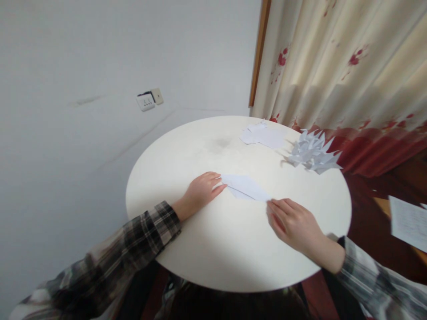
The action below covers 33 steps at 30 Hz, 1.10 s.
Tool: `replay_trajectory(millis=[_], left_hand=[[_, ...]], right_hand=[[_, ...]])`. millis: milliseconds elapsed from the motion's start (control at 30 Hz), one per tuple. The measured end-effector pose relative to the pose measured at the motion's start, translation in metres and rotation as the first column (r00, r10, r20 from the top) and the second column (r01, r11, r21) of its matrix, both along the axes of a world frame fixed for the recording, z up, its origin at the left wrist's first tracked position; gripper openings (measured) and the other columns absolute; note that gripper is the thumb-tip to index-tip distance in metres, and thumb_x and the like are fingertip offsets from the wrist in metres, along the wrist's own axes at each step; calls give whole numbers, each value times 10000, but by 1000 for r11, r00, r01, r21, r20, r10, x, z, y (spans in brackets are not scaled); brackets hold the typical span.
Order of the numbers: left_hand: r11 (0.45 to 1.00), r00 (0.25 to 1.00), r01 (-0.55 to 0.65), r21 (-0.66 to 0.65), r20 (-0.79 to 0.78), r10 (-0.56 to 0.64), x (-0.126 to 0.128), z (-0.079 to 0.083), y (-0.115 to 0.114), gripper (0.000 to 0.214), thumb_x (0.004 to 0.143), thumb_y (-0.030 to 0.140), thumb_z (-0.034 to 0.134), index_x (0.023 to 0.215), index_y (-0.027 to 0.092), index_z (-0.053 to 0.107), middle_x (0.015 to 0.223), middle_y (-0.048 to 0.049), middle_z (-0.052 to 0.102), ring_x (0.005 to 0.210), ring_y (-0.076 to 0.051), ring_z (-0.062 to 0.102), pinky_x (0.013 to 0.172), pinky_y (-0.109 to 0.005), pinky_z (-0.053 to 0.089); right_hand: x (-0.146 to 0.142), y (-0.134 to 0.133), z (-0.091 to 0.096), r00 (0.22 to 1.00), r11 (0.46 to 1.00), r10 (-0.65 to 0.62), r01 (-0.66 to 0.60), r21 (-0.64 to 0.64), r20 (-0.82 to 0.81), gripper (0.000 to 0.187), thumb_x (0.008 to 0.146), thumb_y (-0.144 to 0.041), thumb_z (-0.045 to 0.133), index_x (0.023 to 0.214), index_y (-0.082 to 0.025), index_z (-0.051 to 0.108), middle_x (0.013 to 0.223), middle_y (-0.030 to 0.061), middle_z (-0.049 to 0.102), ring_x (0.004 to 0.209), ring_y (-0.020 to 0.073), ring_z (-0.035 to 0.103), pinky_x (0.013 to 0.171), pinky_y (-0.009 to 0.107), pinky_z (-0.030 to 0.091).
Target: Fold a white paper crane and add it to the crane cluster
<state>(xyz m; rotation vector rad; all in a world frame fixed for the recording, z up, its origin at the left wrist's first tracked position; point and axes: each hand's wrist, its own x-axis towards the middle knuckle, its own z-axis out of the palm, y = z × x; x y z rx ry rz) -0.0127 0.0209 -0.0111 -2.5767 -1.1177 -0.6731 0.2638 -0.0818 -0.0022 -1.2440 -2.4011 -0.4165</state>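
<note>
A white sheet of paper [247, 184], folded into a long pointed shape with a crease line along it, lies flat on the round white table [213, 249]. My left hand [202, 192] holds its left end, thumb and fingers closed about the corner. At the opposite end, my right hand [295, 222] pinches the right tip, with the fingers bent together. The fingertips of both hands cover the very ends of the paper.
Folded white paper cranes [313, 151] are bunched at the table's right rim. Loose paper pieces [263, 134] lie at the back. A wall with a socket [146, 102] stands to the left, a flowered curtain [343, 66] behind. Written sheets [408, 222] lie low at right.
</note>
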Motion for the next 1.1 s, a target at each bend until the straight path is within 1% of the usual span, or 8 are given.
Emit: replay_trajectory(millis=[100, 267, 433, 633, 767, 900, 1000, 1100], left_hand=[[998, 998, 56, -10, 18, -56, 9, 6, -2, 347, 855, 410, 488, 938, 119, 656, 1032, -110, 668, 991, -216, 602, 891, -360, 479], [909, 913, 392, -142, -56, -403, 25, 11, -6, 335, 894, 337, 439, 1137, 140, 562, 1156, -95, 616, 1090, -175, 555, 957, -325, 436], [880, 881, 420, -221, -134, -454, 33, 17, -6, 264, 895, 167, 402, 1069, 124, 596, 1089, -103, 644, 1053, -182, 570, 919, -320, 447], [892, 941, 274, -358, -94, -326, 33, 35, -4, 234, 863, 177, 426, 949, 171, 643, 909, -58, 676, 873, -174, 613, 774, -284, 469], [848, 941, 295, -440, 289, -178, 33, 45, 3, 242, 860, 260, 445, 932, 167, 656, 895, -44, 677, 826, -163, 605, 769, -278, 451], [690, 703, 429, -583, 695, 150, 36, 47, 9, 209, 777, 234, 534, 907, 124, 657, 854, -48, 687, 771, -164, 613, 706, -267, 466], [543, 556, 562, -624, 771, 311, 40, 40, 7, 246, 758, 253, 562, 938, 113, 652, 819, -57, 690, 749, -173, 620, 678, -277, 472], [401, 542, 626, -668, 743, 392, 42, 29, 1, 281, 759, 304, 575, 957, 121, 654, 785, -59, 692, 741, -180, 624, 643, -268, 473]], right_hand=[[-3, -2, 3, 1000, 1000, 8, -8, -4, 19, 240, 827, -189, 472, 971, -83, 632, 889, 113, 654, 787, 209, 575, 703, 342, 495], [-9, -9, 5, 999, 999, 20, -19, -27, 40, 235, 836, -189, 457, 972, -98, 625, 873, 125, 644, 794, 218, 571, 696, 351, 486], [-7, -9, 11, 997, 995, 58, -55, -79, 41, 235, 842, -181, 448, 964, -109, 635, 859, 121, 648, 806, 218, 578, 692, 339, 481], [-3, 24, 40, 952, 922, 21, -137, -363, -306, 238, 857, -342, 476, 924, -200, 654, 854, 51, 670, 766, 162, 610, 699, 291, 479], [-9, 62, 51, 679, 897, -108, -249, -366, -726, 389, 853, -497, 420, 974, -194, 632, 988, 72, 659, 930, 201, 594, 782, 337, 472], [-23, 97, 45, 307, 862, -202, -395, -317, -930, 558, 844, -621, 284, 945, -174, 603, 985, 96, 650, 915, 197, 601, 801, 348, 472], [-38, 107, 32, 270, 750, -318, -514, -415, -909, 656, 797, -707, 221, 901, -170, 583, 864, 96, 657, 790, 189, 619, 746, 344, 484], [-50, 105, 18, 316, 633, -393, -588, -504, -863, 650, 800, -705, 203, 879, -171, 566, 846, 90, 649, 773, 185, 614, 719, 333, 487]])
